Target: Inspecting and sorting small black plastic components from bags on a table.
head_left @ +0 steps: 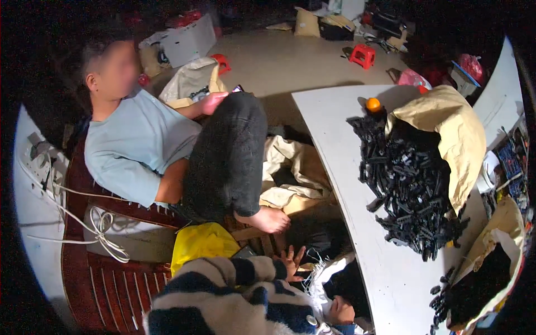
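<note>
My left hand point(290, 263) reaches out past a black-and-cream fleece sleeve, its fingers spread, beside a white woven sack point(321, 282) with a frayed rim. It holds nothing that I can see. Lower and to the right, my right hand point(340, 311) is at the sack's mouth with its fingers curled; what they grip, if anything, is hidden. The inside of the sack is dark. Right of my hands, a heap of small black plastic parts point(405, 178) lies on a pale grey table point(335, 131), spilling from a tan sack point(455, 125).
A seated person point(139, 139) in a light blue shirt has a bare foot near my left hand. A yellow bag point(204, 245) lies by my sleeve on a wooden bench point(120, 285). An orange fruit point(373, 104) and another open sack point(505, 229) are at the table. Red stools point(363, 56) stand beyond.
</note>
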Available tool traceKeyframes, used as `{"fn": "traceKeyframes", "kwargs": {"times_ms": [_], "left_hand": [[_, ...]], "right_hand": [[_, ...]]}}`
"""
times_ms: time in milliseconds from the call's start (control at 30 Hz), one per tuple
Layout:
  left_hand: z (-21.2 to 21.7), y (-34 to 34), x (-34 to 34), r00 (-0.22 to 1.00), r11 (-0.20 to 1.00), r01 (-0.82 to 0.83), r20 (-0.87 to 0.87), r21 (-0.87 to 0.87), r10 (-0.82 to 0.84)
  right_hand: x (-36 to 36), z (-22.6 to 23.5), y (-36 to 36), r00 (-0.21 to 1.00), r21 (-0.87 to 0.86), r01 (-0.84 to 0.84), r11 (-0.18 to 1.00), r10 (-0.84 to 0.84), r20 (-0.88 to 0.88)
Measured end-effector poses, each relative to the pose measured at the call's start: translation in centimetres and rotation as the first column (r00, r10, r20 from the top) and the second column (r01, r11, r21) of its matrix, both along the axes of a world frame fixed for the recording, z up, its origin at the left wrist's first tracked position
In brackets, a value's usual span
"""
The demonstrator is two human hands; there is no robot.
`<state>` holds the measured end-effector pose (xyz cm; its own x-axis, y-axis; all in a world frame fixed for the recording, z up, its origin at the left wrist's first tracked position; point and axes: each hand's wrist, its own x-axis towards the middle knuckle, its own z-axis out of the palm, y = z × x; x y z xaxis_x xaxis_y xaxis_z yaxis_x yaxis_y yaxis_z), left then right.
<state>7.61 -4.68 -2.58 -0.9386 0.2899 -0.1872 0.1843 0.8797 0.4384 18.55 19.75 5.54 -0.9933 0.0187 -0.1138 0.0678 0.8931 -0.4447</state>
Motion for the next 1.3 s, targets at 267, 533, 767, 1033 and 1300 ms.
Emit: {"fn": "traceKeyframes", "kwargs": {"times_ms": [267, 533, 767, 1033, 1300], "left_hand": [[1.5, 1.1, -0.3, 0.993, 0.991, 0.092, 0.076, -0.099, -0.085], [1.9, 0.0, -0.3, 0.996, 0.993, 0.087, 0.039, -0.085, -0.084], [-3.2, -0.2, -1.0, 0.962, 0.966, 0.254, 0.110, -0.040, -0.248], [-2.5, -0.3, -1.2, 0.948, 0.950, 0.287, 0.182, -0.126, -0.262], [-0.7, 0.0, -1.1, 0.971, 0.969, 0.232, 0.078, -0.085, -0.226]], "right_hand": [[3.9, -8.2, 2.8, 0.944, 0.287, 0.053, 0.957, 0.046, -0.327], [0.8, -1.6, 0.4, 0.998, 0.035, 0.046, 0.998, -0.047, 0.050], [1.2, -2.6, 0.9, 0.998, 0.049, 0.019, 0.999, -0.022, 0.063], [0.8, -2.0, 0.3, 1.000, 0.089, 0.008, 0.996, -0.009, 0.013], [0.6, -1.6, 0.3, 0.997, 0.067, 0.037, 0.997, -0.033, -0.066]]}}
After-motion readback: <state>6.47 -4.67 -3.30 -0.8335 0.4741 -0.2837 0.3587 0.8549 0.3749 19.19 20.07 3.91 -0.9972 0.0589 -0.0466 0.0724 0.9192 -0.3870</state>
